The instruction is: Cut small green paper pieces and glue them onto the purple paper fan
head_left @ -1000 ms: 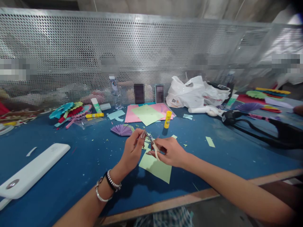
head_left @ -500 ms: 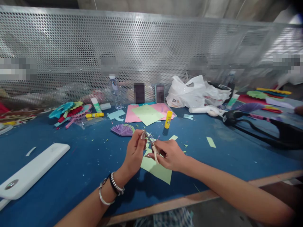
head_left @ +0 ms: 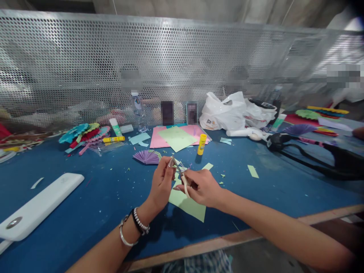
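My right hand [head_left: 203, 186] is closed around the handles of a pair of scissors [head_left: 185, 185] with pale handles, its blades pointing up and left toward my left fingertips. My left hand [head_left: 162, 181] is pinched shut at the blade tips on a small piece of light green paper, mostly hidden by the fingers. Under and beside the hands lies a larger light green sheet [head_left: 189, 204] on the blue table. Just beyond my left hand is a purple pleated paper fan [head_left: 146, 156]. A yellow glue stick [head_left: 201, 145] stands upright beyond my right hand.
Pink sheets [head_left: 156, 138] with a green sheet [head_left: 176, 137] on top lie at the back. A white power bank-like object [head_left: 42, 204] is at left. Farther back are a water bottle [head_left: 138, 112], a white plastic bag [head_left: 224, 110], pleated papers [head_left: 82, 134] and black straps [head_left: 301, 153]. Paper scraps are scattered about.
The scissors and both hands have barely shifted; the blades look slightly closer together. Everything else on the table stays put.
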The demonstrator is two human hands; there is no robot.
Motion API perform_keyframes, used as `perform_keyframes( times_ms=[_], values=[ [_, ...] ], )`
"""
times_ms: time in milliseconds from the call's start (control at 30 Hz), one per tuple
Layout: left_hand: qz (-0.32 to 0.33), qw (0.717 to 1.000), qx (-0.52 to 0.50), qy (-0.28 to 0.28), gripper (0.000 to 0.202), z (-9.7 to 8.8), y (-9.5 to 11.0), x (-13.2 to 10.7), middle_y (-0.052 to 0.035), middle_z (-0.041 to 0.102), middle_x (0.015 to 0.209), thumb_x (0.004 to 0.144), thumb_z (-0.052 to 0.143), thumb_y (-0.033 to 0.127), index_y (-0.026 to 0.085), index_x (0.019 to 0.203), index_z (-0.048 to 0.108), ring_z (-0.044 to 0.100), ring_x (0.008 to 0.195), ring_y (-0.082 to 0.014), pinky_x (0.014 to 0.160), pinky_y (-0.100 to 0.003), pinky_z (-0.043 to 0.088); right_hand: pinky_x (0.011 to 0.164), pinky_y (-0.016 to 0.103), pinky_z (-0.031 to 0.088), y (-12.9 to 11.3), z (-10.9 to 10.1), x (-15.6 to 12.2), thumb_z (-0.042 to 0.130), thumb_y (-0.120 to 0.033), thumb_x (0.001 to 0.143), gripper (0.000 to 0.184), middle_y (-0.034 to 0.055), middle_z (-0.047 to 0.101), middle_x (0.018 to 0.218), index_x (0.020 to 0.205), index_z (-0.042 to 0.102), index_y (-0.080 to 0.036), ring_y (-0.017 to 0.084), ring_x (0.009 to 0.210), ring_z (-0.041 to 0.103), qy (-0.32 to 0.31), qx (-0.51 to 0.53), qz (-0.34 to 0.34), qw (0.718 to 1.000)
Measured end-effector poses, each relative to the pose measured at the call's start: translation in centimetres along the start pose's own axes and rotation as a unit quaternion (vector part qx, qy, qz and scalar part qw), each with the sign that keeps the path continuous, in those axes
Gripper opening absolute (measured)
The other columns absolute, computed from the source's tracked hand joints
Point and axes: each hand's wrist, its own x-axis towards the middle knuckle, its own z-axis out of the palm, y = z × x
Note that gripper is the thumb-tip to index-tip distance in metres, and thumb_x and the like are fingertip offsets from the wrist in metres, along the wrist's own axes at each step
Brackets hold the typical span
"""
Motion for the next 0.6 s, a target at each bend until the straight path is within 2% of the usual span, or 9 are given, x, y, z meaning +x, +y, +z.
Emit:
perform_keyframes(
  times_ms=[367, 500, 600],
  values=[
    [-0.011, 1.0, -0.015, 0.003, 0.023, 0.14, 0.06, 0.0, 0.0047, 0.031, 0.061, 0.087, 0.037, 0.039, 0.02, 0.075, 0.039, 0.028, 0.052, -0.0067, 0.049, -0.019, 0.029, 0.044, 0.018, 0.022, 0.32, 0.25, -0.04, 0.05, -0.021, 0.073, 0.018, -0.0039, 0.043, 0.048, 0.062, 0.036, -0.018, 0.006, 0.042, 0.034, 0.014, 0.012, -0.003, 1.0],
    [0.002, 1.0, -0.015, 0.005, 0.022, 0.06, 0.27, 0.15, 0.0047, 0.033, 0.062, 0.087, 0.038, 0.038, 0.019, 0.075, 0.04, 0.029, 0.052, -0.0064, 0.05, -0.019, 0.029, 0.045, 0.017, 0.024, 0.6, 0.48, 0.1, 0.051, -0.017, 0.072, 0.014, -0.0047, 0.043, 0.05, 0.064, 0.039, -0.017, 0.006, 0.044, 0.036, 0.019, 0.021, -0.002, 1.0],
    [0.019, 1.0, -0.005, 0.002, 0.022, -0.16, 0.19, 0.27, 0.0046, 0.033, 0.062, 0.087, 0.039, 0.037, 0.019, 0.075, 0.041, 0.029, 0.052, -0.0064, 0.05, -0.019, 0.028, 0.046, 0.016, 0.025, 0.81, 0.57, 0.24, 0.053, -0.02, 0.074, 0.015, -0.0049, 0.043, 0.051, 0.065, 0.041, -0.017, 0.005, 0.045, 0.037, 0.028, 0.022, 0.006, 0.999]
  ],
)
